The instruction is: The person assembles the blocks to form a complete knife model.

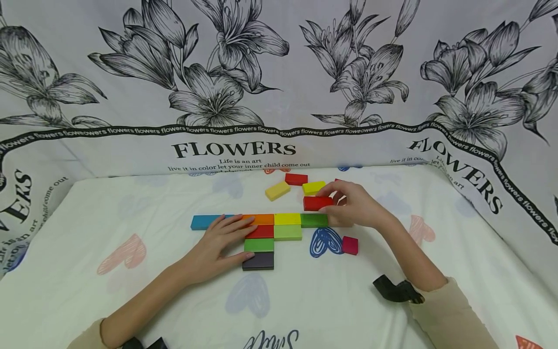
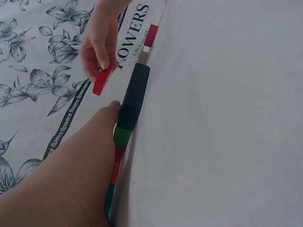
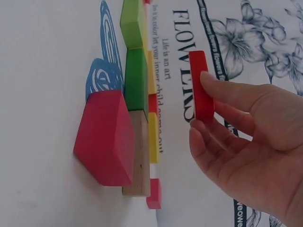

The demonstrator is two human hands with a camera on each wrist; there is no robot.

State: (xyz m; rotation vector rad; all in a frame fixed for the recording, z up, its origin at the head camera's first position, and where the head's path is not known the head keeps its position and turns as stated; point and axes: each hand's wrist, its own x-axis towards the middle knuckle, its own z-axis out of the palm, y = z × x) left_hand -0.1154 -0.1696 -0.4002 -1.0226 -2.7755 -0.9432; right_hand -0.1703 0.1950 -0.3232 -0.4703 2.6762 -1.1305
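Observation:
My right hand point(image 1: 358, 205) pinches a red wooden block point(image 1: 315, 203) between thumb and fingers; the right wrist view shows it raised above the cloth. My left hand point(image 1: 211, 254) lies with extended fingers over an arrangement of flat coloured blocks. Its fingertips touch the orange block point(image 1: 259, 219) and the red one below, and its thumb is at the dark grey block point(image 1: 259, 261). The top row runs from a blue block point(image 1: 202, 222) through orange and yellow to a green block point(image 1: 314, 220), then a plain wood block point(image 3: 140, 156), mostly hidden by my right hand in the head view.
Behind the row lie loose blocks: a pale yellow one point(image 1: 277, 191), a red one point(image 1: 296, 179) and a bright yellow one point(image 1: 314, 187). A crimson cube point(image 1: 350, 245) stands in front of the row. White heart-printed cloth point(image 1: 174, 320) covers the surface, with flower-printed fabric point(image 1: 305, 106) rising behind.

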